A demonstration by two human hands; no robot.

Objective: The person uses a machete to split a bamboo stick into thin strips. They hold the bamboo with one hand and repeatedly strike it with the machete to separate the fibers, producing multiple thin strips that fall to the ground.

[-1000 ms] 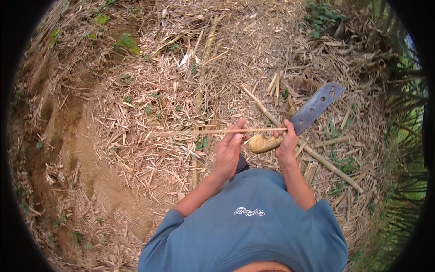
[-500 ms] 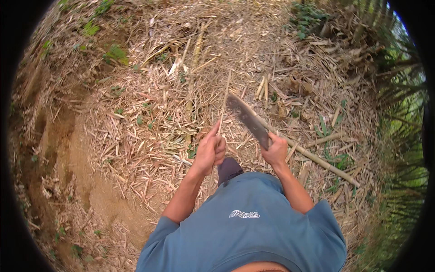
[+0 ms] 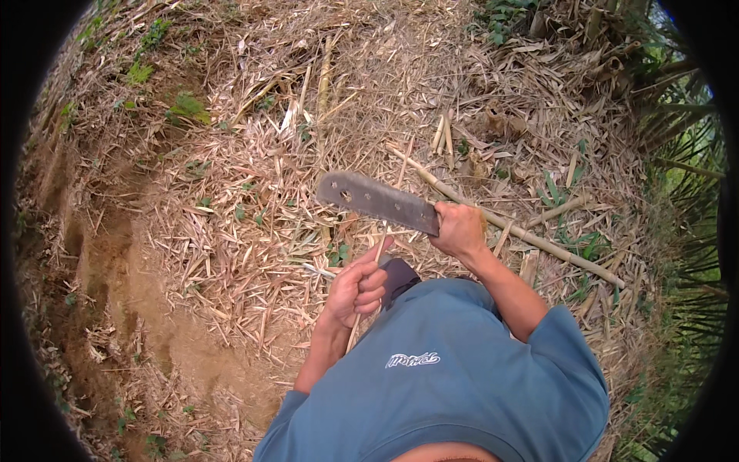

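Observation:
My right hand [image 3: 462, 229] is closed round the handle end of a machete [image 3: 375, 202], a broad dark blade with a blunt tip and several holes or pale spots. The blade points left, across the front of my body. My left hand [image 3: 357, 291] is closed on a thin pale stick [image 3: 381, 240], which looks like a bamboo strip. Its lower end comes out under my fist toward my shirt. The upper part passes behind the blade and shows again above it. The machete's handle is hidden in my right fist.
A long bamboo pole [image 3: 504, 225] lies slantwise on the ground to the right. Short cut pieces [image 3: 443, 137] lie farther off. Dry leaf litter [image 3: 254, 223] covers the ground. At left is a bare earth slope [image 3: 115, 262]; green stalks [image 3: 693, 231] stand at the right edge.
The machete has swung left and turned more crosswise, now over the strip. My left hand has moved slightly down and the strip leans farther right.

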